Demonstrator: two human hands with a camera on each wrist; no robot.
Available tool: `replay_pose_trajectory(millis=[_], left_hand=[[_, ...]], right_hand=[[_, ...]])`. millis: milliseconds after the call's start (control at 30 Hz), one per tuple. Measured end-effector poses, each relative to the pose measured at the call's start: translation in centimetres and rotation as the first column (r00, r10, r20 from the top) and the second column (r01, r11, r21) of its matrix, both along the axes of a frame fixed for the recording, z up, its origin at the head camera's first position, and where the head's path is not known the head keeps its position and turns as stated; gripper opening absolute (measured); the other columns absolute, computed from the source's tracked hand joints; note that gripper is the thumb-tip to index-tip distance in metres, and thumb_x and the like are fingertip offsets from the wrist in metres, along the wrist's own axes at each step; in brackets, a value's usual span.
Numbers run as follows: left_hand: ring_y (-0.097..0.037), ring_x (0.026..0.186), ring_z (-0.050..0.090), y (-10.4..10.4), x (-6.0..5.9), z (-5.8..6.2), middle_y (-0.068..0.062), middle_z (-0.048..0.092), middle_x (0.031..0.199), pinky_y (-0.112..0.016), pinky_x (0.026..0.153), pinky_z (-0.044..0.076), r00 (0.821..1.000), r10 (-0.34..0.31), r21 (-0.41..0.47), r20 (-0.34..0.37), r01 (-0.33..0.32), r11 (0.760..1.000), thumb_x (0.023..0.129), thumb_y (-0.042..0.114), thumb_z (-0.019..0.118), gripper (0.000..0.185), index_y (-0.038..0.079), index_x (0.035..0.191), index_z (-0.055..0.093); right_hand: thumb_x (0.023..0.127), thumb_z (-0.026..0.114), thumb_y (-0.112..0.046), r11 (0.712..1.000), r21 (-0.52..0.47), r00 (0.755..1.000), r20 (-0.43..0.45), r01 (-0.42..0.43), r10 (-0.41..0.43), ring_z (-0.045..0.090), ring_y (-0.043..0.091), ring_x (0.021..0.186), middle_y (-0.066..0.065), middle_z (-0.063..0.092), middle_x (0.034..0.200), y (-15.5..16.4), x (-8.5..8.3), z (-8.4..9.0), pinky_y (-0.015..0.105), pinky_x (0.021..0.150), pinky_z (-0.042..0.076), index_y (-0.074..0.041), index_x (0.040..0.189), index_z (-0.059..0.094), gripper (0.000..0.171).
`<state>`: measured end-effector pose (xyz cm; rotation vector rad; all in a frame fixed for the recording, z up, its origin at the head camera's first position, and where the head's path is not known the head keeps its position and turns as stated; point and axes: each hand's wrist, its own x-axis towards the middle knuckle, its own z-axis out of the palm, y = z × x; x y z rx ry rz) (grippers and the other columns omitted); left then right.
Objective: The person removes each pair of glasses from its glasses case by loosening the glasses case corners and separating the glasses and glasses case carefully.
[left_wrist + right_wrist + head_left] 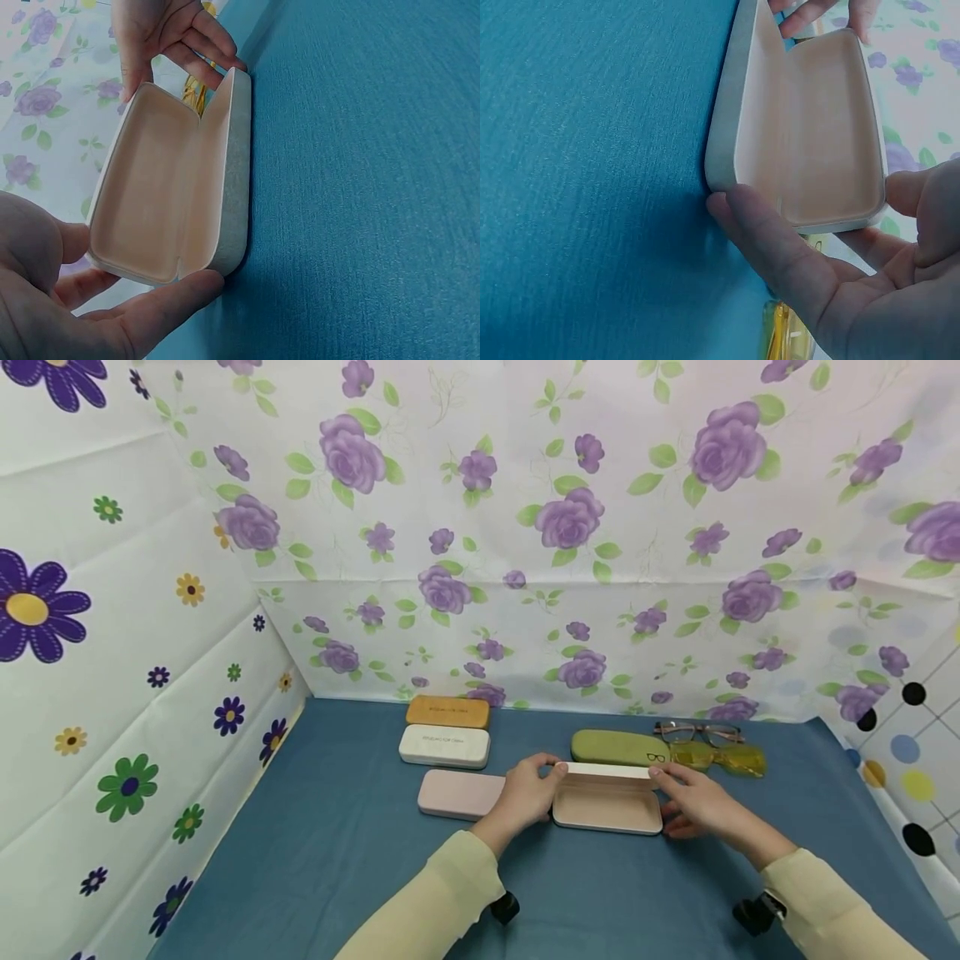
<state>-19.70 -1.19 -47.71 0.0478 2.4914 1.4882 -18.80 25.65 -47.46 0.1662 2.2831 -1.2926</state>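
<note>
A white glasses case [606, 814] with a plain beige lining stands on the blue cloth, lid raised and nothing inside. My left hand [522, 795] grips its left end, thumb on the lid's edge and fingers along the side. At the other end my right hand [696, 802] holds the case the same way, with its thumb on the lid rim. Both wrist views show the lined lid [146, 187] tilted up from the base [754, 112]. Just left of the case lies a closed pink glasses case [459, 793], partly behind my left hand.
Behind at left lie a closed white case [444, 747] and an orange case [447, 712]. A green case [618, 747], clear glasses [701, 732] and yellow-lensed glasses [738, 760] sit behind the open case. Flowered sheets [480, 527] wall the back and left of the blue cloth [337, 827].
</note>
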Motion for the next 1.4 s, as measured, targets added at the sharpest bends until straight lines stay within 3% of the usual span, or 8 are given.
replay_pose_trajectory(millis=[267, 400, 500, 600, 933, 1133, 1300, 1400], left_hand=[[-0.014, 0.041, 0.048, -0.1, 0.2, -0.5, -0.008, 0.053, 0.064, -0.032, 0.044, 0.052, 1.000, 0.004, 0.022, 0.026, -0.005, 1.000, 0.095, 0.045, 0.050, 0.036, 0.022, 0.122, 0.058], [-0.017, 0.047, 0.054, -0.1, 0.3, -0.7, -0.015, 0.061, 0.091, -0.031, 0.045, 0.052, 0.999, 0.005, 0.038, 0.036, -0.007, 0.999, 0.095, 0.045, 0.049, 0.038, 0.022, 0.124, 0.057], [-0.022, 0.060, 0.063, -0.2, 0.3, -0.7, -0.016, 0.059, 0.114, -0.031, 0.047, 0.053, 0.999, 0.009, 0.062, 0.047, -0.011, 0.998, 0.094, 0.046, 0.050, 0.038, 0.023, 0.124, 0.057], [-0.026, 0.072, 0.066, -0.2, 0.3, -0.8, -0.017, 0.054, 0.125, -0.031, 0.049, 0.053, 0.998, 0.011, 0.076, 0.055, -0.015, 0.997, 0.094, 0.047, 0.050, 0.038, 0.023, 0.123, 0.057], [-0.026, 0.065, 0.066, -0.2, 0.6, -1.0, -0.015, 0.058, 0.120, -0.026, 0.046, 0.049, 1.000, 0.020, 0.074, 0.020, -0.022, 0.997, 0.093, 0.052, 0.048, 0.042, 0.024, 0.122, 0.057], [-0.021, 0.058, 0.063, -0.2, 0.5, -1.1, -0.013, 0.060, 0.116, -0.026, 0.046, 0.049, 1.000, 0.026, 0.076, -0.001, -0.026, 0.997, 0.091, 0.056, 0.049, 0.045, 0.025, 0.121, 0.058], [-0.016, 0.051, 0.056, -0.3, 0.4, -1.1, -0.012, 0.063, 0.097, -0.026, 0.046, 0.049, 1.000, 0.018, 0.082, 0.001, -0.018, 0.996, 0.093, 0.049, 0.050, 0.041, 0.022, 0.123, 0.058], [-0.014, 0.044, 0.047, -0.3, 0.4, -1.0, -0.005, 0.054, 0.068, -0.027, 0.047, 0.050, 1.000, 0.014, 0.090, 0.008, -0.015, 0.996, 0.094, 0.047, 0.051, 0.036, 0.025, 0.121, 0.058]], right_hand=[[0.080, 0.043, -0.076, 1.000, -0.019, 1.000, -0.001, 0.004, -0.004, 0.067, 0.028, 0.089, 0.033, 0.048, 0.129, 0.0, 0.1, -0.4, 0.042, 0.072, 0.057, -0.012, 0.148, 0.024, 0.095], [0.080, 0.045, -0.074, 0.999, -0.032, 1.000, -0.002, 0.008, -0.008, 0.067, 0.029, 0.088, 0.034, 0.047, 0.130, -0.1, 0.3, -0.3, 0.042, 0.071, 0.057, -0.012, 0.148, 0.023, 0.094], [0.082, 0.045, -0.072, 0.999, -0.048, 1.000, 0.000, 0.009, -0.009, 0.067, 0.029, 0.090, 0.034, 0.048, 0.129, -0.1, 0.5, -0.1, 0.042, 0.072, 0.057, -0.012, 0.149, 0.023, 0.093], [0.083, 0.046, -0.070, 0.998, -0.061, 1.000, 0.000, 0.012, -0.012, 0.066, 0.030, 0.093, 0.034, 0.049, 0.128, -0.1, 0.5, 0.0, 0.042, 0.073, 0.057, -0.012, 0.149, 0.022, 0.091], [0.081, 0.046, -0.073, 0.993, -0.094, 0.997, -0.015, 0.069, -0.071, 0.065, 0.028, 0.098, 0.032, 0.049, 0.127, -0.3, 0.6, -1.2, 0.042, 0.077, 0.056, -0.011, 0.148, 0.023, 0.094], [0.086, 0.045, -0.067, 0.990, -0.115, 0.996, -0.021, 0.081, -0.084, 0.065, 0.029, 0.098, 0.033, 0.048, 0.128, -0.2, 0.7, -1.3, 0.042, 0.078, 0.056, -0.012, 0.149, 0.022, 0.087], [0.088, 0.045, -0.064, 0.989, -0.128, 0.996, -0.022, 0.079, -0.082, 0.065, 0.029, 0.098, 0.033, 0.047, 0.130, -0.2, 0.8, -1.1, 0.042, 0.079, 0.056, -0.012, 0.149, 0.022, 0.084], [0.088, 0.045, -0.064, 0.987, -0.135, 0.996, -0.025, 0.083, -0.087, 0.065, 0.030, 0.098, 0.034, 0.046, 0.130, -0.2, 0.8, -1.1, 0.043, 0.080, 0.055, -0.012, 0.149, 0.022, 0.083]])
